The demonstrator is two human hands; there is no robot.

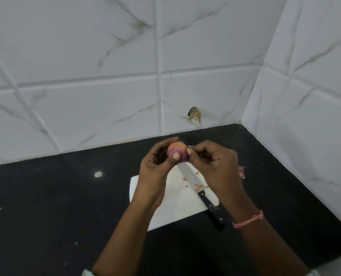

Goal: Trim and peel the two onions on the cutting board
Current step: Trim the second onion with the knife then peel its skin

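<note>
From my head camera, my left hand (157,162) curls round an onion (176,153), thumb pressed on its near side, lifting it above the far edge of the white cutting board (173,208). The onion shows orange papery skin on top and purple flesh lower down. My right hand (211,162) sits just to its right, fingers bent, thumb and fingertips pinching the skin at the onion's right side. On the board below lies the knife (200,193), blade pointing far-left, black handle hanging over the near right edge, with small scraps of peel (198,186) around it. Another bit of onion skin (242,172) lies on the black counter (66,206), right of my right hand. A pink thread band (247,221) circles my right wrist.
</note>
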